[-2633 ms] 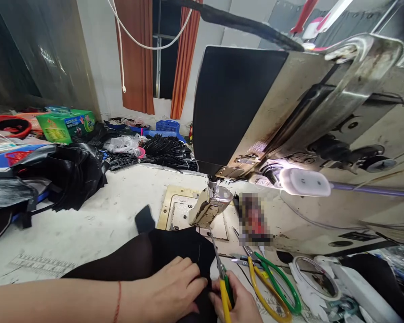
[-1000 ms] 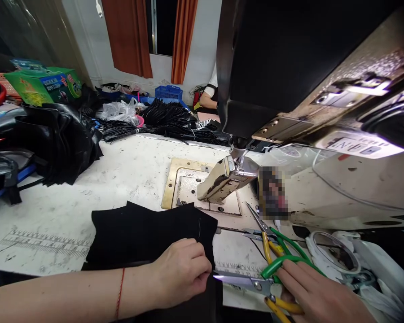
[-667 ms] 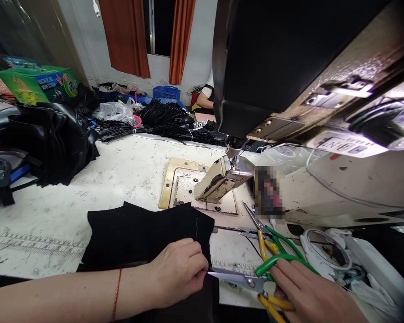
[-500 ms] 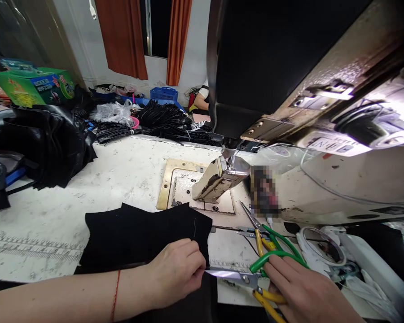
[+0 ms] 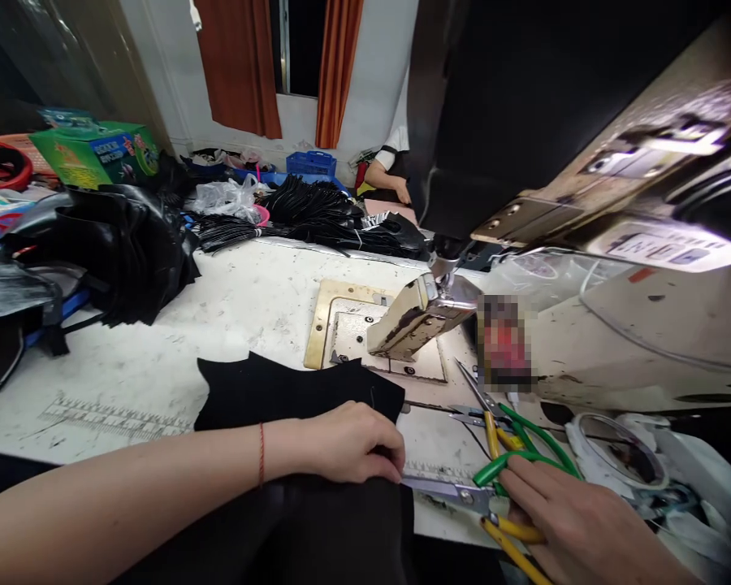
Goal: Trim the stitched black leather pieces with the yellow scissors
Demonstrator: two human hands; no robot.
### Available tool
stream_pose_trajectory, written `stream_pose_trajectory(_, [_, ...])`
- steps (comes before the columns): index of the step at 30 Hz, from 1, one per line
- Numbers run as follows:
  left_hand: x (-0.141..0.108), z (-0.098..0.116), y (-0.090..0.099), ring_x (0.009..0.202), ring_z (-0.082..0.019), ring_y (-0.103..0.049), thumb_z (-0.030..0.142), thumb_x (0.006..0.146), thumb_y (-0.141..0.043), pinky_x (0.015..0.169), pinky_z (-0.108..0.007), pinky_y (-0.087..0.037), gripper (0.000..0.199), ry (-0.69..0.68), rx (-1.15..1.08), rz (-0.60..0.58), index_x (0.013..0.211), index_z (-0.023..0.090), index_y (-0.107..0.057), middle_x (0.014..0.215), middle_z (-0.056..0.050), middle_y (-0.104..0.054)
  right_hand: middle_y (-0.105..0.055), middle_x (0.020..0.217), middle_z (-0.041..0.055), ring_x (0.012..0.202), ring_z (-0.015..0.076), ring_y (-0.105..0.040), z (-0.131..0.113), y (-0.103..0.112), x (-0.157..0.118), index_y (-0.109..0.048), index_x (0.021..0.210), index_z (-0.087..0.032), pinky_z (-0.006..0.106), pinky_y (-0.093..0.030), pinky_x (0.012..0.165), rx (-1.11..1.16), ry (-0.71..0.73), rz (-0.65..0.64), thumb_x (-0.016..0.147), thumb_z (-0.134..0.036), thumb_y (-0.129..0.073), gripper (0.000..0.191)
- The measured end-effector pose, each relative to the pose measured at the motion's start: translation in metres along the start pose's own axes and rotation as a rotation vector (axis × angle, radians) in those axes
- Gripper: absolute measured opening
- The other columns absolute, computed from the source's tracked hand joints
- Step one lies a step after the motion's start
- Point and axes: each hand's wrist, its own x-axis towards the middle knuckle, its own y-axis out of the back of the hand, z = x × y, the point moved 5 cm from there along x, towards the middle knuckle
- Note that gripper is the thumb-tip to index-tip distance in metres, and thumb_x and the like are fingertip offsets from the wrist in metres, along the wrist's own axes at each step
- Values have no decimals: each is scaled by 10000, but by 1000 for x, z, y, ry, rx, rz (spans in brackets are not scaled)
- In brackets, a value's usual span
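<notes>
My left hand (image 5: 356, 443) is closed, thumb and fingers pinching the edge of a black fabric piece (image 5: 292, 386). Beyond the hand, part of the piece lies flat on the white table, while more black material hangs toward me below the wrist. My right hand (image 5: 569, 512) is closed around the yellow-handled scissors (image 5: 515, 540), whose blades point left toward the fabric. Its fingertips also touch the green-handled scissors (image 5: 545, 443); the thumb is hidden. Small yellow-handled snips (image 5: 490, 431) lie by the green pair.
A sewing machine head (image 5: 524, 122) overhangs the right side, above its raised post (image 5: 408, 321). Stacked black pieces (image 5: 127, 252) stand left, and black strips (image 5: 310, 215) lie at the back. A tape roll (image 5: 615, 451) is at right. Another person's arm (image 5: 387, 175) shows behind.
The view has shifted slightly. My left hand has moved a little farther away over the fabric, covering more of it. My right hand and scissors stay about where they were.
</notes>
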Motion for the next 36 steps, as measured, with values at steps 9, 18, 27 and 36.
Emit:
stream_pose_trajectory(9, [5,-4,7,779,-103,-620,151,820,-764,719,-164,-457,95,-75,-188,-51,771,169,-685,800,29,-623,-553,694,-11,559,170,-580,-9,-6,15,-404,809,-264,278,-404,506,40,37,-51,653,-89,-513,258])
stream_pose_trajectory(18, [5,-10,3,765,-93,-592,150,786,-798,697,-161,-444,125,-93,-304,32,744,164,-681,789,36,-612,-548,740,-1,624,183,-572,-12,-9,30,-429,828,-253,288,-384,568,15,61,-48,755,-125,-546,189])
stream_pose_trajectory(27, [5,-13,3,736,-89,-567,109,769,-804,677,-176,-427,142,-132,-431,108,713,150,-680,755,38,-589,-554,761,-1,659,186,-553,-15,-12,34,-459,825,-250,288,-358,602,57,48,-55,726,-117,-569,200])
stream_pose_trajectory(36, [3,-19,0,500,-32,-539,291,809,-783,479,-173,-444,198,-47,-688,105,754,131,-680,815,31,-563,-560,709,13,600,200,-546,-29,-10,56,-499,763,-250,307,-353,547,179,3,-23,601,-82,-521,235])
